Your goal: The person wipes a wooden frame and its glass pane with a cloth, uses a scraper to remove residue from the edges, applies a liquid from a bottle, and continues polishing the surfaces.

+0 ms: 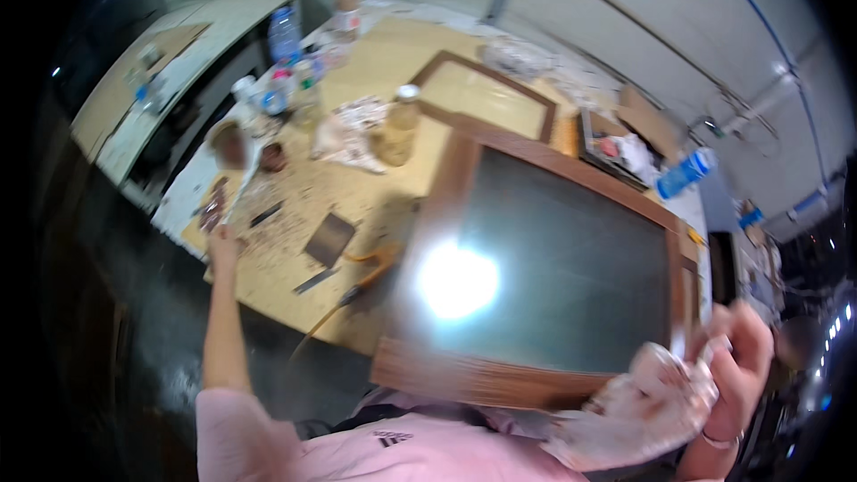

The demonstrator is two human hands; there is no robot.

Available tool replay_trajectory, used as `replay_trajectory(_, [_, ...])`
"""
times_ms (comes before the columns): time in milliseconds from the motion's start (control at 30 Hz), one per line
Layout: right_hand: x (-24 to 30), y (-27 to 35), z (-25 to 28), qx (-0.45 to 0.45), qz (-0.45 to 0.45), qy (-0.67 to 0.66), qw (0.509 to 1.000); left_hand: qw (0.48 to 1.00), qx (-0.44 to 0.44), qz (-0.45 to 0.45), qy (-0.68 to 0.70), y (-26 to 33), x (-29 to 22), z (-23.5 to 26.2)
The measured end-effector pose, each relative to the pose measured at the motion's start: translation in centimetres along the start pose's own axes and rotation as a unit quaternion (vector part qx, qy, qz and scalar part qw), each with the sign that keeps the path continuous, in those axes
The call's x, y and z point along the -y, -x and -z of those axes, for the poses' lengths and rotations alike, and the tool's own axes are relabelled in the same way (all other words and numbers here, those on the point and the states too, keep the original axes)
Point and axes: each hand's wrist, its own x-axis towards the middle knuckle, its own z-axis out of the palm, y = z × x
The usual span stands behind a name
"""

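My left hand (223,241) reaches to the left edge of the table. Its fingers are closed next to a dark brown, smeared lump (212,205); what they grip is too small to name. My right hand (743,361), at the lower right, grips a white cloth (656,406) stained with brown, which hangs in front of my shirt. Between my arms lies a brown wooden frame with a glass panel (571,268), its near edge close to my body. A bright light reflects in the glass. Left of it are a dark square plate (329,241) and a yellow-handled tool (375,263).
A capped jar of yellowish liquid (398,129) stands beside a stained bag (351,134). Several bottles, including a blue one (285,36), line the back left. A second wooden frame (486,94) lies behind. At right are an open box (616,147) and a blue canister (686,174).
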Motion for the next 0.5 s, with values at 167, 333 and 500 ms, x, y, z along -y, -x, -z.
replay_trajectory(167, [-0.2, -4.7, -4.7, 0.049, 0.071, -0.184, 0.979, 0.867, 0.278, -0.194, 0.364, 12.7, -32.3, 6.9])
replay_trajectory(333, [-1.8, -6.0, -4.5, 0.138, 0.079, -0.144, 0.977, 0.555, 0.657, -0.311, 0.405, 28.8, -47.6, 9.1])
replay_trajectory(500, [-12.6, -5.9, 7.3, -0.113, 0.099, 0.125, 0.981, 0.637, 0.572, -0.274, 0.437, 26.7, -52.7, 5.5])
